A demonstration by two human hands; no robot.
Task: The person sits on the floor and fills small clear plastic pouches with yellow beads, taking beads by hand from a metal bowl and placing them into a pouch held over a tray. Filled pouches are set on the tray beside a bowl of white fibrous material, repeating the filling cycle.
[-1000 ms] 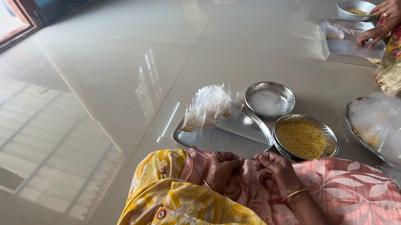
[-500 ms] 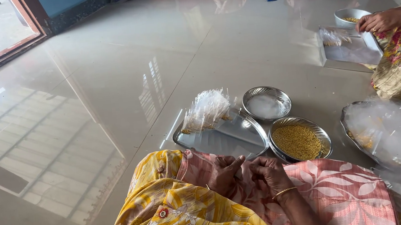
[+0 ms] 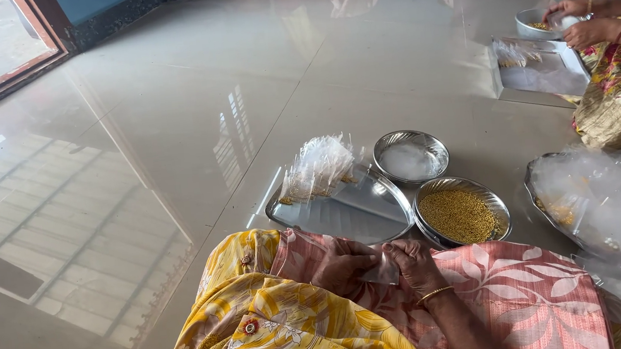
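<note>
**Small clear pouch pinched over the lap**

Left hand (image 3: 344,263) and right hand (image 3: 412,263) both grip a small clear pouch (image 3: 381,271), close to the bowl of yellow grains (image 3: 461,212) and steel tray (image 3: 346,211) for easy reach.

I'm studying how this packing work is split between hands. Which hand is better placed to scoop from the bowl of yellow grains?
Probably the right hand: it sits just below the bowl of yellow grains. The left hand is farther off; both pinch a small clear packet.
</note>
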